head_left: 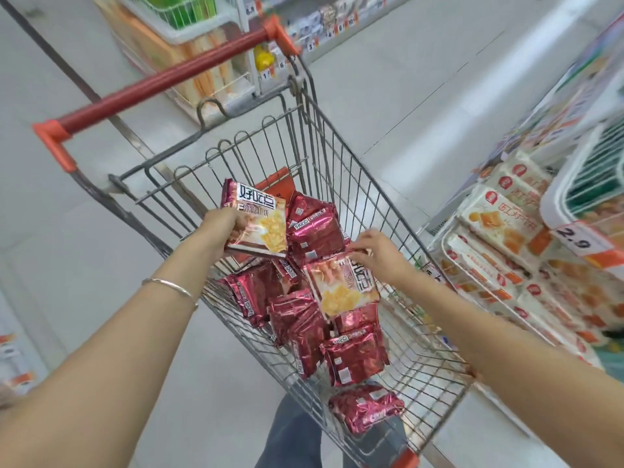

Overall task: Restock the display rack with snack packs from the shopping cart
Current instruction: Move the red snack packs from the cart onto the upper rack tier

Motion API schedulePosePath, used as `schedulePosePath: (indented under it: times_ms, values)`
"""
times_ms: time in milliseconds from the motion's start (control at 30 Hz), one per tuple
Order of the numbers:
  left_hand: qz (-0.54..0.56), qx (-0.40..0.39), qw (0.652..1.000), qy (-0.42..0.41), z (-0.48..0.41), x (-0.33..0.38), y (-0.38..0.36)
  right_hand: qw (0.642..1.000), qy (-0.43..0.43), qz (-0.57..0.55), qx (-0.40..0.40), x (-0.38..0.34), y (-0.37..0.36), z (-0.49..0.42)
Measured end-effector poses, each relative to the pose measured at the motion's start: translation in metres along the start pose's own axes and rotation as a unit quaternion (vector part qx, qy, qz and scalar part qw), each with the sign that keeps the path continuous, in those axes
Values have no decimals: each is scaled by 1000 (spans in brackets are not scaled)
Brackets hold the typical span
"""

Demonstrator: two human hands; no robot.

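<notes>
Floor: pale grey tiles [388,106] run under everything, with an aisle opening ahead of me.
Shopping cart: the wire cart [341,170] sits right in front of me, its red handle bar [158,82] crossing the upper left, and my jeans-clad leg [293,430] shows beside its near corner.
Display rack: on my right, a white wire rack [574,184] stands close beside the cart, stacked with cream-and-orange biscuit packs [499,217]; a price tag reading 2.9 [574,243] hangs on its front edge.
Far shelving: a white wire basket [189,25] and blurred shelves sit beyond the handle; I can't read what they hold.
Snack packs in the cart: a heap of shiny maroon foil packs [314,228] fills the basket, most lying wrapper-back up, one alone near the close end [366,407].
Left hand: my left hand [223,228] is clamped on a stack of packs [256,221], printed face toward me, lifted above the heap; fingers wrapped round its left edge, thumb side hidden.
Right hand: my right hand [378,248] reaches into the cart, fingers curled down onto the top edge of a face-up pack [341,285] that lies tilted on the heap; touching it, though I can't tell whether the grip has closed.
Bracelet: a thin silver bangle [169,285] rings my left wrist.
</notes>
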State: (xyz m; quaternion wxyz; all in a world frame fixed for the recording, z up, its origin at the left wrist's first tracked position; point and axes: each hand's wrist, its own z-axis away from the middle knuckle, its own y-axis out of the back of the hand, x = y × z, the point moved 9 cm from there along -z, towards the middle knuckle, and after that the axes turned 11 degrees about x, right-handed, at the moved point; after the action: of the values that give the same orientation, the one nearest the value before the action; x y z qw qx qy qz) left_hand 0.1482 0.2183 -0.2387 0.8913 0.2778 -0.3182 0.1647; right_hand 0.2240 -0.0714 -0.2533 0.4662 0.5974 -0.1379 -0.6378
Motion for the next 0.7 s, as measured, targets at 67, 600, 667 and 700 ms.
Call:
schedulePosePath:
  times_ms: [67,600,667,700]
  values:
    - [13,-40,999,-10,17,9,-10,1000,19,-24,-6,-19,39,-6]
    - [-138,-352,918,-121,189,108,-112,963,59,-224,140,-113,215,31]
    - [-138,-345,919,-130,209,118,-116,967,69,-190,157,-116,232,41]
    - [-132,-332,924,-135,220,124,-118,969,69,-169,169,-117,244,49]
